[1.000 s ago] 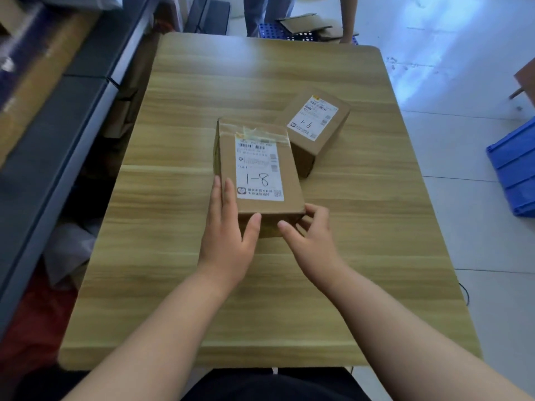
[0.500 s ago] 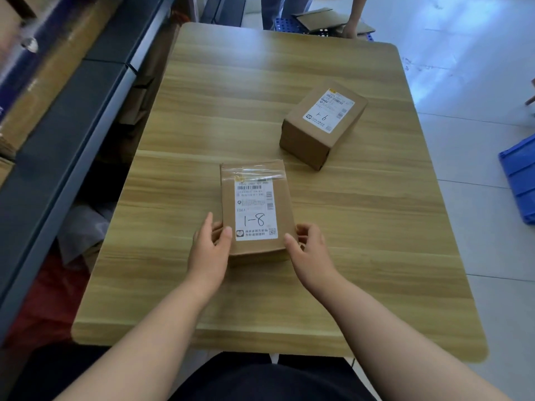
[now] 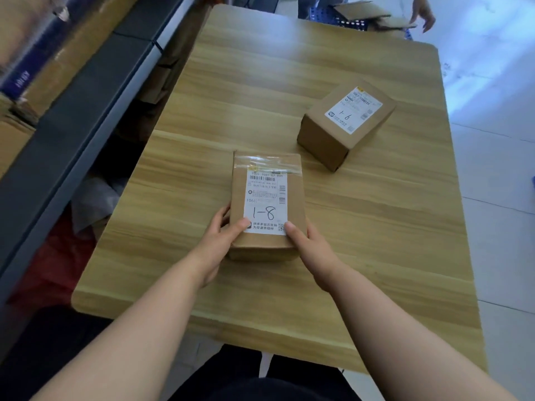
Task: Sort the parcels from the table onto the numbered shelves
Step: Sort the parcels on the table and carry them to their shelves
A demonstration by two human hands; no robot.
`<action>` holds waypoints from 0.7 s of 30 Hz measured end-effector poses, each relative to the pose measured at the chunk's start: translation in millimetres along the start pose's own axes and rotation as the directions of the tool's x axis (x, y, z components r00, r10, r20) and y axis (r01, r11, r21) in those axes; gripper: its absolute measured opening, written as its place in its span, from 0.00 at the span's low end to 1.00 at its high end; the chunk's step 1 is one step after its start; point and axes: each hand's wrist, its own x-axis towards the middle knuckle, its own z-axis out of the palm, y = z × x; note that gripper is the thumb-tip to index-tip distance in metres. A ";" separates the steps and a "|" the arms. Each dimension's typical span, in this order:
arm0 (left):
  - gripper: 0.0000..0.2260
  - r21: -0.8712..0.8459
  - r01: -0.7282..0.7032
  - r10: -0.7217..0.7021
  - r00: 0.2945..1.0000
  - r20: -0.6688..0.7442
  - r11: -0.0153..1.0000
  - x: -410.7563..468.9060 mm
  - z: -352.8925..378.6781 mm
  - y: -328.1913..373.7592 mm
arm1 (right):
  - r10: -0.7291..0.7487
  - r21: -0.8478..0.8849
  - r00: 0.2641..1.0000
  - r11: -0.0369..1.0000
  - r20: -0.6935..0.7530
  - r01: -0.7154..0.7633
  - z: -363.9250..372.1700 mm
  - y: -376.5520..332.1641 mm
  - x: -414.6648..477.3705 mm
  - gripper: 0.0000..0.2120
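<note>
A brown cardboard parcel (image 3: 267, 198) with a white label marked "1-8" is near the middle of the wooden table (image 3: 260, 88). My left hand (image 3: 221, 240) grips its near left corner, thumb on the label. My right hand (image 3: 311, 250) grips the near right corner, thumb on top as well. Whether the parcel is lifted off the table I cannot tell. A second brown parcel (image 3: 346, 123), labelled "1-6", stands on the table further back and to the right, apart from both hands.
A dark metal shelf unit (image 3: 72, 117) with cardboard boxes runs along the table's left side. Beyond the far edge, another person's hand (image 3: 422, 13) reaches over flat cardboard on a blue crate (image 3: 347, 23). White tiled floor lies to the right.
Both hands have drawn the "1-8" parcel toward me, away from the "1-6" parcel it stood against. My thumbs have moved up onto its top face. The view has shifted left.
</note>
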 end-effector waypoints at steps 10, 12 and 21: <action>0.40 -0.061 -0.232 0.216 0.955 -0.201 0.971 -63.4 27.5 -4.8 | -0.266 -0.085 0.946 0.955 0.187 0.285 -29.7 -37.0 -31.7 0.17; 0.39 -0.097 -0.280 0.247 0.934 -0.259 0.955 -90.2 32.4 -4.0 | -0.315 -0.113 0.908 0.928 0.275 0.356 -32.0 -45.2 -47.1 0.16; 0.42 -0.183 -0.477 0.306 0.767 -0.563 0.860 -234.2 36.4 -34.0 | -0.417 -0.020 0.670 0.841 0.614 0.541 3.4 -58.2 -131.5 0.14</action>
